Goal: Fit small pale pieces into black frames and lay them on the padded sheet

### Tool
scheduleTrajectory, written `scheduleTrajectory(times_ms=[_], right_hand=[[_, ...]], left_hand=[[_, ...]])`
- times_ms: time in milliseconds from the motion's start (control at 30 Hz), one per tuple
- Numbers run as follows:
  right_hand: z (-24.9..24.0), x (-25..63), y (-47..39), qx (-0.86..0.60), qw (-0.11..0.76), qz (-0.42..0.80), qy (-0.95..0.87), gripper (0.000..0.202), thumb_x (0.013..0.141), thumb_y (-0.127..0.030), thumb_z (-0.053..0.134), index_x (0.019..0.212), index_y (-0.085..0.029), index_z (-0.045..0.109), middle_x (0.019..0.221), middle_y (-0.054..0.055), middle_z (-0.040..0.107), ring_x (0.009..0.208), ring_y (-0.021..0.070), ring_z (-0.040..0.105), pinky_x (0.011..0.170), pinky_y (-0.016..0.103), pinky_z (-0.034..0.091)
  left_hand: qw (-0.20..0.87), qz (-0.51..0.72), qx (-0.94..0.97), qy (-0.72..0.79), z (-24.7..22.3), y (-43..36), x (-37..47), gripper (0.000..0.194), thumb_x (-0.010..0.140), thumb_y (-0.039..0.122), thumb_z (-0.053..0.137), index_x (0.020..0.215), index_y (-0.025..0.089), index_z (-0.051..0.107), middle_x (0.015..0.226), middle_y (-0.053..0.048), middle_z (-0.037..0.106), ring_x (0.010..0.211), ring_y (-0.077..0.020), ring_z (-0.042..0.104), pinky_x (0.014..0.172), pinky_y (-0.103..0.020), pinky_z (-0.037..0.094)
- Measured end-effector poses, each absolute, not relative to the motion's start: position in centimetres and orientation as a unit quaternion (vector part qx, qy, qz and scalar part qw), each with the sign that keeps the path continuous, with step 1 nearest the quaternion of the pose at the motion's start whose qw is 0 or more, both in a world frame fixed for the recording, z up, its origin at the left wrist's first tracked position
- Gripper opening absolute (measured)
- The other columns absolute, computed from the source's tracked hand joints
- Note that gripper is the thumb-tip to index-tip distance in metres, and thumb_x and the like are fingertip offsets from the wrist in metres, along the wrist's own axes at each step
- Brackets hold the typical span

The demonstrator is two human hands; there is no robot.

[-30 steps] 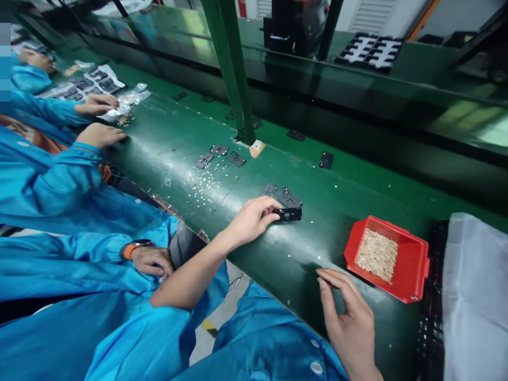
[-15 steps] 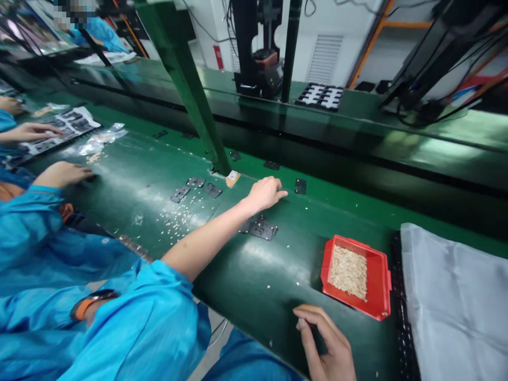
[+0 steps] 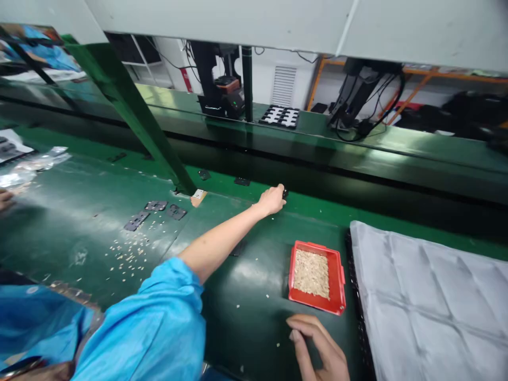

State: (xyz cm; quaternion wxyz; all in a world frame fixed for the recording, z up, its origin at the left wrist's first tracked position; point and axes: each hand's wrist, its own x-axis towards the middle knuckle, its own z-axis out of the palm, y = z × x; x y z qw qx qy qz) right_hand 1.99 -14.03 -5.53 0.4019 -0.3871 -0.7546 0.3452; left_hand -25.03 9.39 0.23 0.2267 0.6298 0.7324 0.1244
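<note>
My left hand [image 3: 271, 200] reaches far across the green bench, its fingers closed at a small flat black plastic part [image 3: 285, 193], most of which they hide. Under my left forearm, another black part [image 3: 237, 248] is partly covered. My right hand [image 3: 319, 346] is low in the view, thumb and forefinger pinched together; whatever may be between them cannot be made out. Just beyond it stands a red bin [image 3: 337, 288] holding many tiny pale pieces [image 3: 311, 272].
More black parts [image 3: 156, 205] lie left, beside scattered pale bits [image 3: 129, 254]. A green post [image 3: 159, 143] rises from the bench. At right is a black tray covered by a white padded sheet [image 3: 428, 301]. A co-worker's hand [image 3: 5, 199] shows at the left edge.
The view has turned to the right. My left hand has moved forward to the black part and closed on it. My right hand keeps its pinch near the bin.
</note>
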Motion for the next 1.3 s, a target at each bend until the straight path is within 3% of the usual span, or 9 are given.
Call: scheduleTrajectory(times_ms=[133, 233, 333, 433, 633, 800, 1033, 1300], right_hand=[[-2.8, 4.1, -12.4, -0.423, 0.450, 0.250, -0.745, 0.018, 0.098, -0.016, 0.068, 0.114, -0.022, 0.075, 0.111, 0.009, 0.078, 0.103, 0.0222, 0.078, 0.090, 0.032, 0.064], [-1.2, 4.5, -11.5, -0.442, 0.503, 0.237, -0.704, 0.026, 0.098, -0.016, 0.068, 0.123, -0.023, 0.072, 0.126, 0.012, 0.073, 0.121, 0.0270, 0.071, 0.103, 0.046, 0.060], [-0.3, 4.5, -11.3, -0.405, 0.510, 0.260, -0.713, 0.029, 0.097, -0.012, 0.069, 0.124, -0.024, 0.072, 0.124, 0.011, 0.073, 0.121, 0.0270, 0.070, 0.101, 0.047, 0.060], [-0.2, 4.7, -11.9, -0.389, 0.498, 0.277, -0.724, 0.027, 0.096, -0.006, 0.068, 0.115, -0.024, 0.074, 0.115, 0.008, 0.075, 0.108, 0.0239, 0.074, 0.092, 0.041, 0.063], [0.0, 5.2, -13.4, -0.382, 0.475, 0.271, -0.745, 0.032, 0.093, -0.002, 0.070, 0.115, -0.024, 0.077, 0.114, 0.008, 0.076, 0.101, 0.0226, 0.077, 0.083, 0.036, 0.066], [0.4, 5.0, -13.9, -0.393, 0.480, 0.212, -0.755, 0.035, 0.091, 0.000, 0.071, 0.115, -0.024, 0.078, 0.109, 0.006, 0.079, 0.094, 0.0210, 0.079, 0.082, 0.034, 0.067], [-0.3, 5.2, -14.8, -0.423, 0.460, 0.205, -0.754, 0.031, 0.091, -0.003, 0.071, 0.112, -0.024, 0.079, 0.109, 0.006, 0.081, 0.092, 0.0236, 0.081, 0.081, 0.037, 0.069], [-0.5, 4.8, -15.0, -0.432, 0.463, 0.226, -0.740, 0.029, 0.092, -0.004, 0.070, 0.112, -0.023, 0.077, 0.105, 0.006, 0.080, 0.087, 0.0220, 0.080, 0.078, 0.034, 0.068]], left_hand=[[0.267, 0.141, 0.729, 0.614, 3.3, 1.9, -21.6, 0.010, 0.099, 0.022, 0.067, 0.097, 0.016, 0.075, 0.099, -0.008, 0.076, 0.096, -0.0232, 0.072, 0.085, -0.031, 0.052], [0.357, 0.182, 0.762, 0.508, 5.4, -4.2, -19.7, 0.014, 0.096, 0.023, 0.068, 0.084, 0.018, 0.073, 0.073, 0.001, 0.067, 0.071, -0.0155, 0.064, 0.067, -0.024, 0.044], [0.457, 0.244, 0.726, 0.453, 6.6, -8.8, -18.7, 0.017, 0.096, 0.024, 0.066, 0.080, 0.017, 0.069, 0.065, 0.005, 0.053, 0.060, -0.0101, 0.049, 0.057, -0.022, 0.034], [0.525, 0.271, 0.654, 0.471, 6.3, -11.7, -18.0, 0.025, 0.099, 0.034, 0.064, 0.081, 0.017, 0.065, 0.064, 0.006, 0.047, 0.058, -0.0097, 0.040, 0.053, -0.022, 0.030], [0.558, 0.321, 0.602, 0.472, 4.6, -14.4, -16.7, 0.024, 0.101, 0.039, 0.060, 0.092, 0.018, 0.067, 0.074, 0.000, 0.060, 0.070, -0.0153, 0.053, 0.066, -0.026, 0.044], [0.588, 0.332, 0.579, 0.457, 4.4, -14.9, -16.4, 0.022, 0.102, 0.035, 0.058, 0.093, 0.017, 0.065, 0.080, 0.000, 0.060, 0.073, -0.0138, 0.050, 0.069, -0.026, 0.044], [0.624, 0.342, 0.543, 0.445, 4.4, -15.0, -16.4, 0.023, 0.101, 0.032, 0.058, 0.083, 0.019, 0.052, 0.066, 0.006, 0.044, 0.062, -0.0101, 0.038, 0.057, -0.023, 0.033], [0.701, 0.327, 0.466, 0.430, 3.7, -15.3, -16.2, 0.029, 0.099, 0.039, 0.061, 0.080, 0.022, 0.046, 0.055, 0.010, 0.039, 0.048, -0.0077, 0.033, 0.046, -0.022, 0.028]])
